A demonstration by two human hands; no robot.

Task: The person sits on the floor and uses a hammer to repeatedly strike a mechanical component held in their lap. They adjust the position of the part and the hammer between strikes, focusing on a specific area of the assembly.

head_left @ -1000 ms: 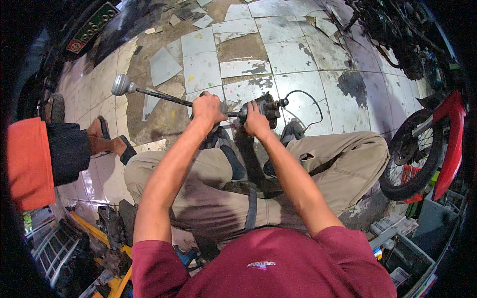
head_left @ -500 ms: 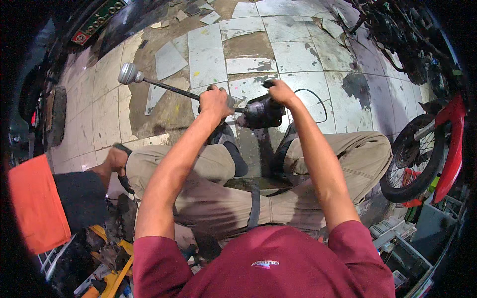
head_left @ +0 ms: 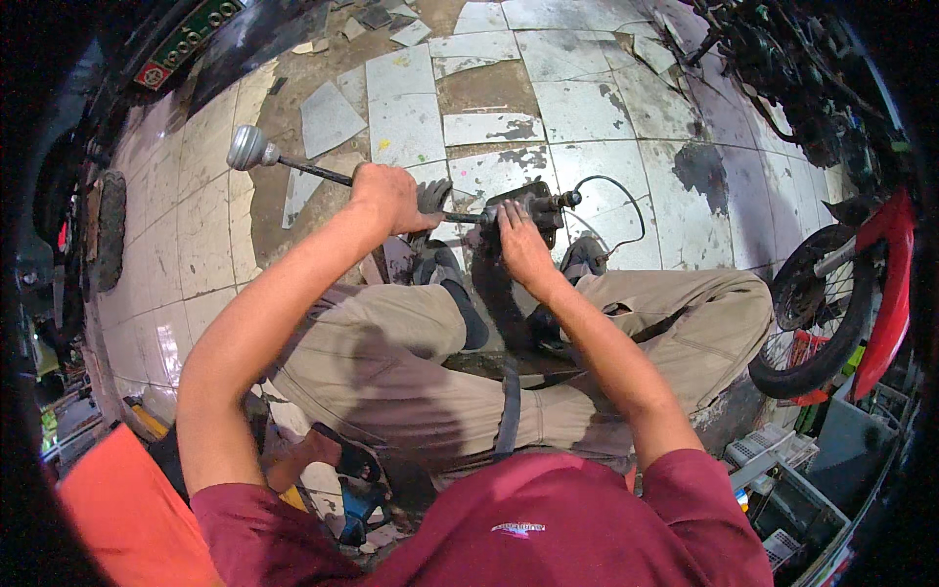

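Observation:
My left hand is closed around a dark rod, which has a ribbed grey bulb-shaped end. The rod's other end meets a black housing with a small round fitting on its right side and a thin black cable looping away. My right hand holds the near left side of that housing, its fingers close together over the top and its thumb hidden. The whole piece is in front of my knees, above the tiled floor.
Broken tiles lie on the floor ahead. To the right are a motorcycle wheel with a red fender, and grey crates. Another person's orange garment and sandalled foot are close by at lower left.
My left hand has slid left and up along the rod. My right hand has moved from the housing's far right end to its near left side. The other person's foot has shifted nearer me.

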